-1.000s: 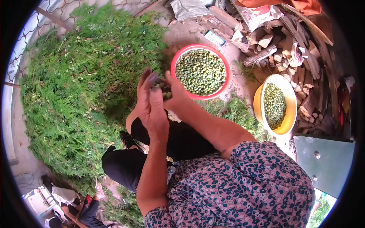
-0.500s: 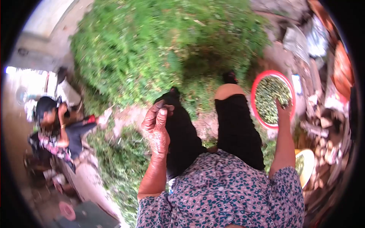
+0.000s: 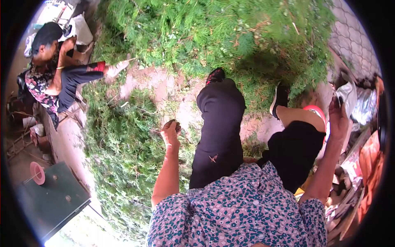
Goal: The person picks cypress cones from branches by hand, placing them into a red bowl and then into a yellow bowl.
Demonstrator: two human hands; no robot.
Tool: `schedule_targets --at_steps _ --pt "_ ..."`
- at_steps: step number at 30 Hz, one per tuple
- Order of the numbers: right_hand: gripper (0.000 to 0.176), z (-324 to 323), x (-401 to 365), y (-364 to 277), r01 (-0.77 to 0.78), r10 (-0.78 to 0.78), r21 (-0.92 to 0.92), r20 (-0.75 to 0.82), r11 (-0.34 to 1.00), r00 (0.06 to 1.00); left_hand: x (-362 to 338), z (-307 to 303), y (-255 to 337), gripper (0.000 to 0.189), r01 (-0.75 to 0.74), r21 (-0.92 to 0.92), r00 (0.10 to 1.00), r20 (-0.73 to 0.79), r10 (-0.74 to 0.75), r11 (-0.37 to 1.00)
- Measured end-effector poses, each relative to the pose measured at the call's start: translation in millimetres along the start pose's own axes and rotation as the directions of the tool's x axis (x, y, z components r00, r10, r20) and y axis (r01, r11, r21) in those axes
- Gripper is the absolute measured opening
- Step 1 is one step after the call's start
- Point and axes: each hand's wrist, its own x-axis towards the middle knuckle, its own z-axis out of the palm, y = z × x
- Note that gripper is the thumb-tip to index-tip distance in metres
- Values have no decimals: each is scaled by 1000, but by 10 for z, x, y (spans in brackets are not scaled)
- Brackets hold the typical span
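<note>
My left hand (image 3: pixel 170 131) is closed, fingertips pressed together, beside my left leg and above cut green sprigs (image 3: pixel 123 144); whatever it may pinch is too small to name. On the right, my right hand (image 3: pixel 338 117) is raised past my right knee with its fingers stretched upward and nothing visible in it. Close to it, the red rim of a basin (image 3: pixel 316 110) shows behind my knee; its contents are hidden. A large heap of feathery green branches (image 3: pixel 185 33) lies in front of my feet.
A seated person (image 3: pixel 49 74) in a dark cap is at the left. Below that person stands a dark green table (image 3: pixel 53 197) with a pink round object (image 3: pixel 37 173). Plastic bags (image 3: pixel 364 105), orange cloth (image 3: pixel 370 168) and wood pieces lie along the right edge.
My right hand has come out of the basin of green pieces and risen. My right knee now covers most of the basin. The view has shifted, and my left hand appears lower and farther from my body.
</note>
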Motion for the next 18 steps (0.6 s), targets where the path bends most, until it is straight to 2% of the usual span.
schedule_targets --at_steps 1,3,5,6,7,8,9,10,11,13,14,16,18 --pt "26 625 -98 96 16 -20 -136 -31 991 999 45 43 -44 20 33 -27 999 -13 -33 999" --pt "26 1368 -138 402 69 -84 -442 -15 894 996 305 104 -231 19 64 47 997 -47 -62 997" --pt "26 1567 -52 768 49 8 -558 99 828 995 584 187 -385 19 63 76 996 -61 -58 995" --pt "26 1684 -69 967 -9 94 -646 98 764 991 754 225 -461 20 44 116 998 -58 -38 992" --pt "25 1735 -80 1174 -68 165 -649 90 758 982 990 233 -610 20 60 115 996 -66 -52 992" --pt "24 1682 -74 1362 -122 257 -686 98 717 961 1248 225 -805 21 -84 288 991 -76 110 954" --pt "24 1748 -171 1514 -177 317 -714 66 678 946 1429 232 -919 23 -217 451 962 -51 268 866" --pt "25 1679 -205 1652 -235 393 -775 18 587 920 1413 332 -721 26 -381 727 895 136 425 571" --pt "25 1675 -258 1782 -266 419 -778 -4 569 908 1492 408 -728 31 -413 792 865 187 465 450" --pt "26 1587 -288 1941 -325 502 -811 -45 486 864 1735 557 -669 46 -386 877 892 275 359 288" --pt "26 1536 -288 2001 -332 511 -815 -52 475 858 1828 623 -627 46 -375 879 899 267 348 294" --pt "26 1442 -281 2076 -439 567 -785 -139 437 812 1962 715 -530 60 -408 908 846 416 334 -98" --pt "26 1375 -233 2119 -469 579 -786 -177 403 796 2070 766 -443 62 -403 907 871 421 252 -119"
